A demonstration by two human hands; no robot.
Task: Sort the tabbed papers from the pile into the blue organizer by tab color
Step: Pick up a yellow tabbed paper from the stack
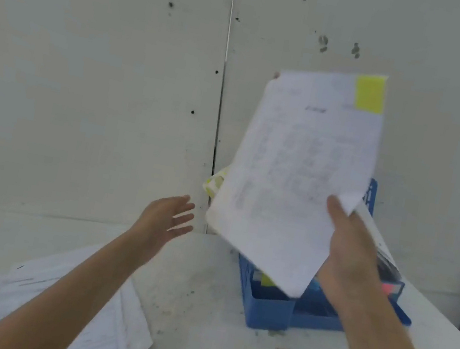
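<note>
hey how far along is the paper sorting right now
Partly done. Some papers already stand in the blue organizer, with yellow and pink tabs showing among them. In hand: the right hand holds a yellow-tabbed sheet above the organizer, not yet slotted; the left hand is open and empty. Left to do: a pile of papers lies on the table under the left arm.

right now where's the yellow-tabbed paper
In the head view, right of centre: the yellow-tabbed paper is held up by the right hand, above the blue organizer.
</note>
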